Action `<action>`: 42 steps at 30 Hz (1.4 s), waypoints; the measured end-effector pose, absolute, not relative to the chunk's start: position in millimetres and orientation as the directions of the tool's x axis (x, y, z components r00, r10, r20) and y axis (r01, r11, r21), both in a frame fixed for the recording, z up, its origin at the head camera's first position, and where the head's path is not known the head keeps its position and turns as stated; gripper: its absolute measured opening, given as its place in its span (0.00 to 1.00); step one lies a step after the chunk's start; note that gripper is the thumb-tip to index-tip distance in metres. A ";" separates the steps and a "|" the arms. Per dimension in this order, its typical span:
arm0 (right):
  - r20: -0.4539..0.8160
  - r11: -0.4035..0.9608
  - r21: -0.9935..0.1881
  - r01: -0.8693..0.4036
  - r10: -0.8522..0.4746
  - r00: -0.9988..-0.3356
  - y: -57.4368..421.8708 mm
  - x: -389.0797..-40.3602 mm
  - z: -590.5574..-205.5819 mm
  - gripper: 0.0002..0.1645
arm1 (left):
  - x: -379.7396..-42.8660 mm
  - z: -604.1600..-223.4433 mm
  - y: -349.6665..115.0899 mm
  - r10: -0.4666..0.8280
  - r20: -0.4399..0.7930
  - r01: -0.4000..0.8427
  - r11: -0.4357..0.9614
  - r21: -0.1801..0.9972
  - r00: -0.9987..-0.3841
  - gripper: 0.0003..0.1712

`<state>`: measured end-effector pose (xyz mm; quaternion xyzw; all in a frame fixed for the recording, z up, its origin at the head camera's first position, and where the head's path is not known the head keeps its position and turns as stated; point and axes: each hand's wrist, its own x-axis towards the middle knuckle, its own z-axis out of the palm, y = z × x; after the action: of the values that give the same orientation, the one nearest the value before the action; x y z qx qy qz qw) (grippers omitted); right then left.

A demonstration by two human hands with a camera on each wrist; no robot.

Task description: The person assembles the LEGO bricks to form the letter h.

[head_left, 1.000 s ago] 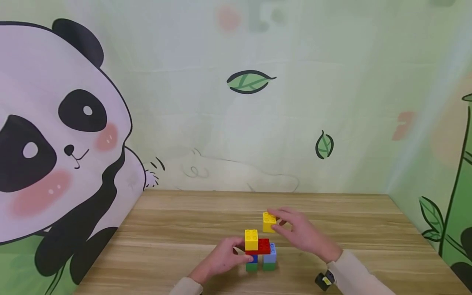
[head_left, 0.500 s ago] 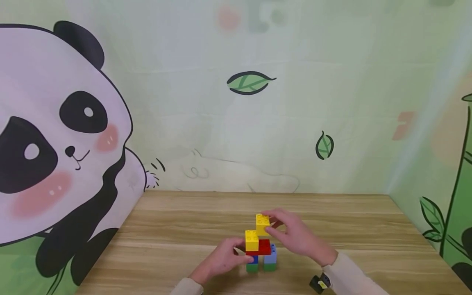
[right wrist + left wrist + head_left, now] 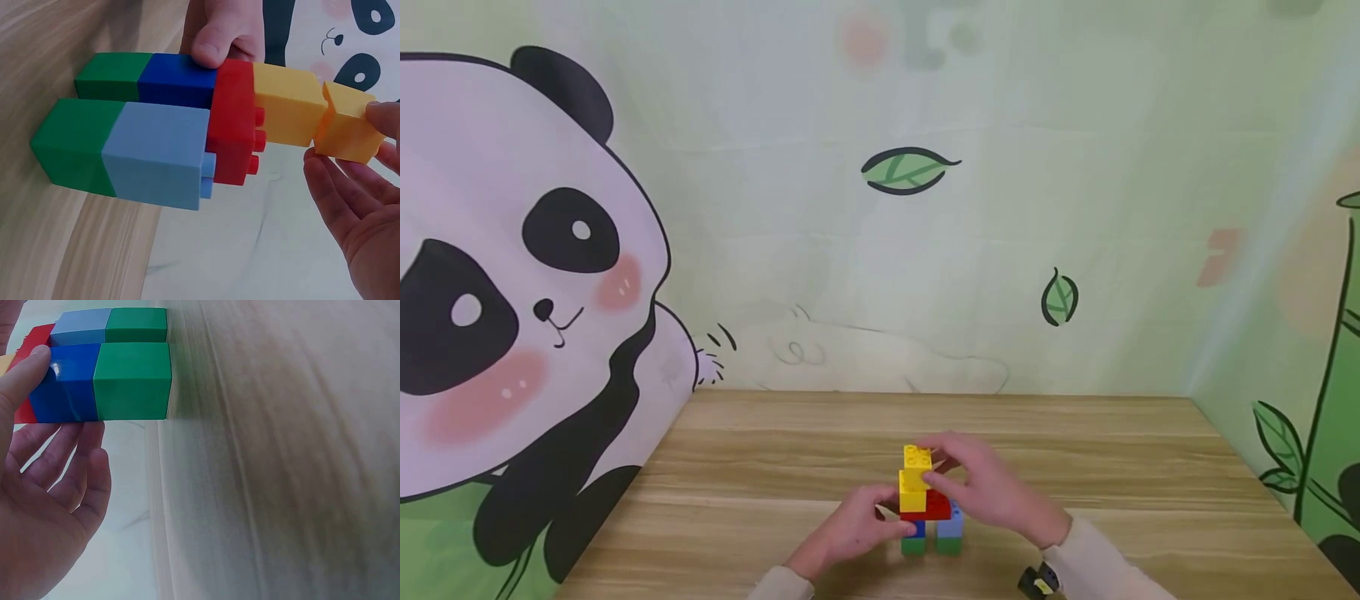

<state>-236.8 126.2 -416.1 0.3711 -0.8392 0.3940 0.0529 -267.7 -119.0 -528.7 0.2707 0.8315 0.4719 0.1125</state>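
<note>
On the table stands a small structure of toy building bricks. Two green bricks [image 3: 132, 381] form its feet, topped by a dark blue brick [image 3: 70, 387] and a light blue brick [image 3: 155, 153]. A red brick [image 3: 231, 134] bridges them, with a yellow brick [image 3: 287, 103] on its left end. My left hand [image 3: 859, 525] holds the structure, thumb on the dark blue brick and fingers behind. My right hand [image 3: 996, 493] pinches a second yellow brick [image 3: 344, 119], slightly tilted at the top of the first one. Whether their studs are engaged I cannot tell.
The wooden table [image 3: 760, 450] extends around the structure. Behind it hangs a pale green backdrop [image 3: 820, 250] with a printed panda [image 3: 625, 392] at the left. A small dark device [image 3: 1037, 581] is at the right wrist.
The right hand has moved left and down, bringing its yellow brick from beside the structure to the top of the other yellow brick. The left hand has kept its hold.
</note>
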 end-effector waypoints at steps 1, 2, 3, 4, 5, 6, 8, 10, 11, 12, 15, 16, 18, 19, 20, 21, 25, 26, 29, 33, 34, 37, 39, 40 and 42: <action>0.388 0.409 -0.617 -0.672 -0.585 -0.712 125.2 -236.6 -416.7 0.22 | -265.3 -524.8 -118.6 0.554 0.065 0.337 0.406 0.850 -0.830 0.22; 0.394 0.403 -0.614 -0.679 -0.589 -0.706 124.4 -236.4 -417.3 0.22 | -262.7 -520.5 -118.1 0.551 0.060 0.330 0.406 0.852 -0.833 0.21; 0.397 0.398 -0.613 -0.682 -0.591 -0.702 123.8 -236.3 -418.0 0.22 | -261.0 -518.3 -118.0 0.559 0.076 0.352 0.405 0.844 -0.826 0.21; 0.400 0.394 -0.611 -0.687 -0.595 -0.697 123.5 -236.6 -419.1 0.22 | -257.3 -512.8 -117.0 0.555 0.076 0.343 0.395 0.852 -0.829 0.21; 0.405 0.386 -0.610 -0.692 -0.600 -0.690 123.3 -236.6 -419.7 0.22 | -253.4 -506.5 -115.8 0.548 0.072 0.332 0.392 0.858 -0.833 0.20; 0.400 0.388 -0.611 -0.690 -0.601 -0.692 123.0 -236.4 -420.3 0.22 | -251.2 -503.0 -115.0 0.545 0.070 0.329 0.394 0.858 -0.835 0.19; 0.390 0.386 -0.617 -0.686 -0.607 -0.692 122.3 -236.2 -420.9 0.24 | -256.4 -511.8 -115.3 0.538 0.056 0.312 0.397 0.863 -0.841 0.17; 0.376 0.396 -0.620 -0.678 -0.608 -0.699 120.9 -236.1 -421.2 0.26 | -254.8 -508.7 -113.9 0.524 0.039 0.289 0.405 0.868 -0.851 0.16; 0.366 0.403 -0.623 -0.671 -0.608 -0.705 120.0 -235.9 -421.1 0.27 | -259.3 -516.0 -114.5 0.522 0.036 0.291 0.416 0.862 -0.852 0.16; 0.355 0.415 -0.626 -0.661 -0.603 -0.715 118.9 -235.8 -421.3 0.28 | -264.6 -524.5 -115.7 0.521 0.028 0.281 0.413 0.866 -0.853 0.17; 0.335 0.434 -0.638 -0.636 -0.587 -0.737 116.8 -235.4 -422.5 0.30 | -277.0 -544.4 -118.2 0.528 0.025 0.280 0.409 0.869 -0.849 0.19; 0.333 0.436 -0.640 -0.633 -0.584 -0.740 116.4 -235.3 -423.2 0.30 | -285.3 -557.2 -119.9 0.532 0.020 0.274 0.403 0.873 -0.847 0.20; 0.337 0.437 -0.640 -0.632 -0.579 -0.743 116.1 -234.9 -424.3 0.30 | -296.6 -574.1 -122.1 0.534 0.009 0.255 0.389 0.885 -0.845 0.19; 0.341 0.434 -0.640 -0.634 -0.579 -0.740 116.0 -234.7 -424.6 0.30 | -299.8 -578.4 -122.7 0.537 0.010 0.259 0.390 0.884 -0.843 0.19; 0.343 0.432 -0.638 -0.637 -0.581 -0.738 115.8 -234.6 -424.9 0.30 | -301.9 -581.1 -123.2 0.539 0.009 0.260 0.392 0.882 -0.842 0.18; 0.346 0.429 -0.635 -0.642 -0.585 -0.734 115.6 -234.6 -425.1 0.30 | -304.8 -584.7 -123.6 0.535 -0.007 0.245 0.399 0.884 -0.845 0.18; 0.351 0.420 -0.623 -0.660 -0.604 -0.716 114.9 -235.2 -424.1 0.29 | -305.3 -584.5 -124.3 0.534 -0.006 0.256 0.415 0.873 -0.846 0.17; 0.351 0.421 -0.618 -0.664 -0.609 -0.712 114.7 -235.4 -423.9 0.28 | -305.1 -584.3 -124.3 0.534 -0.002 0.260 0.415 0.872 -0.846 0.17; 0.358 0.424 -0.598 -0.680 -0.618 -0.700 114.3 -236.1 -422.7 0.29 | -306.0 -586.0 -124.2 0.532 -0.001 0.262 0.417 0.870 -0.847 0.17; 0.385 0.413 -0.578 -0.704 -0.623 -0.681 114.3 -236.9 -421.5 0.28 | -307.0 -586.8 -124.0 0.528 -0.012 0.250 0.423 0.871 -0.849 0.17; 0.388 0.410 -0.576 -0.707 -0.623 -0.679 114.3 -236.9 -421.2 0.28 | -306.8 -586.5 -124.0 0.528 -0.012 0.251 0.422 0.871 -0.849 0.18; 0.392 0.405 -0.582 -0.705 -0.621 -0.679 114.9 -237.0 -420.4 0.27 | -305.7 -585.4 -124.1 0.530 -0.007 0.254 0.418 0.872 -0.848 0.18; 0.384 0.409 -0.587 -0.699 -0.619 -0.685 115.0 -236.9 -419.9 0.27 | -305.0 -585.1 -124.0 0.532 -0.006 0.253 0.413 0.875 -0.847 0.19; 0.385 0.408 -0.588 -0.699 -0.619 -0.685 115.1 -237.0 -419.8 0.27 | -304.9 -584.9 -124.0 0.532 -0.004 0.254 0.410 0.876 -0.847 0.19; 0.387 0.405 -0.590 -0.698 -0.617 -0.685 114.9 -236.9 -419.6 0.27 | -303.0 -583.0 -123.6 0.536 0.015 0.273 0.404 0.873 -0.844 0.19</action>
<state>-236.9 114.9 -419.6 0.3931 -0.8365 0.3779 0.0535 -303.0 -123.6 -583.0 0.2445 0.8269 0.4880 0.1350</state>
